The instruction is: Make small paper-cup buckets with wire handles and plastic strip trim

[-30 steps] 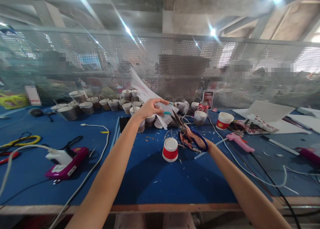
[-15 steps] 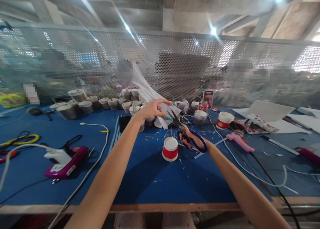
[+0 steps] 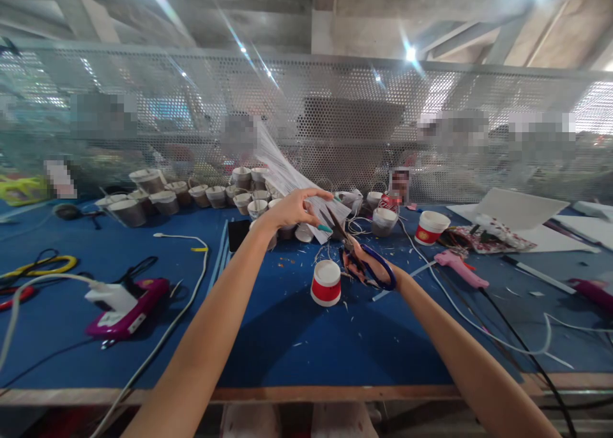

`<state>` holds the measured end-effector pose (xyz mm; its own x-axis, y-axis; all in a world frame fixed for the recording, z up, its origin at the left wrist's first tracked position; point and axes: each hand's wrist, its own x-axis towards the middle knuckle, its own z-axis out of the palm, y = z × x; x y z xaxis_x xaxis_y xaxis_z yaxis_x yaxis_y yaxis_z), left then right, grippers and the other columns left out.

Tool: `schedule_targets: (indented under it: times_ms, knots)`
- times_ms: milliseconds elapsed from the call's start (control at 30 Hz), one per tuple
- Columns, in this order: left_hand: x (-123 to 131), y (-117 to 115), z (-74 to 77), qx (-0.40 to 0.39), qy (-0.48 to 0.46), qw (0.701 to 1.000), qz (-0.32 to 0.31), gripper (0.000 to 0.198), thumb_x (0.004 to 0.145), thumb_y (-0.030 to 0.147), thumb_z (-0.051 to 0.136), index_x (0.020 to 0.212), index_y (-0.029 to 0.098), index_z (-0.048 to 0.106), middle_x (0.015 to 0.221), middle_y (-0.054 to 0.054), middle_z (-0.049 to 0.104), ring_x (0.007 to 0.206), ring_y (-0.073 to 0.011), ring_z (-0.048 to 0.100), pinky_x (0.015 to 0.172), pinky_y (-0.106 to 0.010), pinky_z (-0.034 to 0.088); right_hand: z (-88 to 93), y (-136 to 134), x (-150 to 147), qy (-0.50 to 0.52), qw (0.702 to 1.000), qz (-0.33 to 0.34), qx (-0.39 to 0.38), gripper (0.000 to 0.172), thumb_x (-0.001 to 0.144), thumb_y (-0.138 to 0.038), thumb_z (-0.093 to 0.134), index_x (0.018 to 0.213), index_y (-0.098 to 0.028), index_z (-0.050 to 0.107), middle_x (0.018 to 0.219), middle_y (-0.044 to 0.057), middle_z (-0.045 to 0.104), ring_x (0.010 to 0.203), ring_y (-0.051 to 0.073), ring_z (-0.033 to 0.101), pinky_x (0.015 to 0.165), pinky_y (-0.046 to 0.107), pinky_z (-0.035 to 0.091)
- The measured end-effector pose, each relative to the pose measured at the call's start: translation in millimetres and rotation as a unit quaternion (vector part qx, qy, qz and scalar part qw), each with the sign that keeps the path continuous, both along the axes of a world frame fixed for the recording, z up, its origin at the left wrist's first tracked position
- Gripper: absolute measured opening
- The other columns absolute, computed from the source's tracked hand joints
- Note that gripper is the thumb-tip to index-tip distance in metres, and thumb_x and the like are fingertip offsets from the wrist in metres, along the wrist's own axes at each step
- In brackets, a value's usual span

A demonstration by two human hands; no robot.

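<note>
My left hand (image 3: pixel 293 209) is closed round a bundle of thin white stalks (image 3: pixel 282 170) that fans up and to the left above the blue table (image 3: pixel 268 336). My right hand (image 3: pixel 371 267) grips blue-handled scissors (image 3: pixel 360 254), whose blades point up-left and meet the lower end of the bundle beside my left fingers. A red and white paper cup (image 3: pixel 326 283) stands upside down on the table just below both hands. Small white clippings lie scattered around it.
Several grey filled cups (image 3: pixel 158 198) line the back of the table before a perforated metal screen (image 3: pixel 335 125). A magenta glue gun (image 3: pixel 125 307) with cables lies left. A pink glue gun (image 3: pixel 457 265), another red cup (image 3: pixel 430 227) and white sheets (image 3: pixel 512 211) lie right.
Both hands and the bundle have shifted slightly; the scissor blades have moved closer to the bundle's lower end. The view has tipped a little.
</note>
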<state>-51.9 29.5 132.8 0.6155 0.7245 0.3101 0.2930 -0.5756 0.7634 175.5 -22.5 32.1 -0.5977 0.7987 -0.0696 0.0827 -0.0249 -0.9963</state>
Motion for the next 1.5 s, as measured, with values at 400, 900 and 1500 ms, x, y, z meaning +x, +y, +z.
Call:
schedule_targets:
  times_ms: [400, 900, 1500]
  knots:
    - [-1.6, 0.1, 0.5, 0.009, 0.003, 1.000, -0.002, 0.057, 0.059, 0.011, 0.069, 0.113, 0.022, 0.054, 0.121, -0.009, 0.054, 0.059, -0.0053, 0.058, 0.053, -0.018, 0.047, -4.6, 3.5, 1.1, 0.005, 1.000, -0.008, 0.002, 0.054, 0.076, -0.069, 0.034, 0.078, -0.018, 0.050, 0.052, -0.006, 0.038, 0.037, 0.005, 0.033, 0.034, 0.019, 0.029]
    - [-0.6, -0.4, 0.8, -0.007, 0.017, 1.000, -0.006, 0.060, 0.060, 0.013, 0.070, 0.117, 0.019, 0.052, 0.092, -0.006, 0.065, 0.060, -0.0095, 0.060, 0.055, -0.021, 0.047, -6.4, 5.3, 0.3, -0.011, 0.999, -0.034, -0.008, 0.056, 0.071, -0.073, 0.037, 0.073, -0.018, 0.048, 0.049, -0.006, 0.039, 0.035, 0.004, 0.032, 0.032, 0.019, 0.028]
    - [-1.1, -1.2, 0.9, -0.011, 0.026, 1.000, -0.011, 0.062, 0.060, 0.010, 0.070, 0.119, 0.018, 0.050, 0.084, -0.005, 0.065, 0.055, -0.0077, 0.057, 0.051, -0.020, 0.044, 1.9, -1.2, -0.7, -0.042, 0.997, -0.072, -0.007, 0.058, 0.067, -0.075, 0.040, 0.066, -0.018, 0.045, 0.044, -0.007, 0.035, 0.033, 0.003, 0.028, 0.030, 0.017, 0.018]
